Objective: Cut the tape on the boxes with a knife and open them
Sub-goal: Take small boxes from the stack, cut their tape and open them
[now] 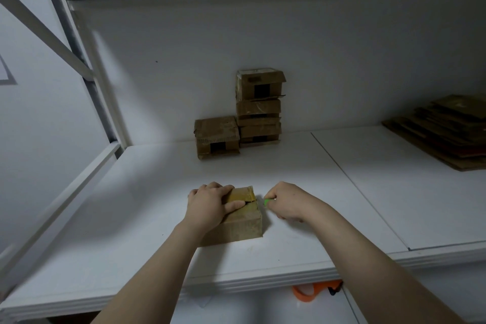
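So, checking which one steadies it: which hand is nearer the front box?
Left. The left hand holds the box from on top; the right hand, gripping a green knife, is just off its right edge.

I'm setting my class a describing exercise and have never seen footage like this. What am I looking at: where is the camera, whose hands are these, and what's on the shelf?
There is no machine here. A person wears one wide-angle camera on the head, so you look down along their own bare arms. The left hand grips a taped cardboard box on the white shelf. The right hand holds a small green knife at the box's right edge. Further back are a stack of boxes and a single box. Flattened cardboard lies far right.
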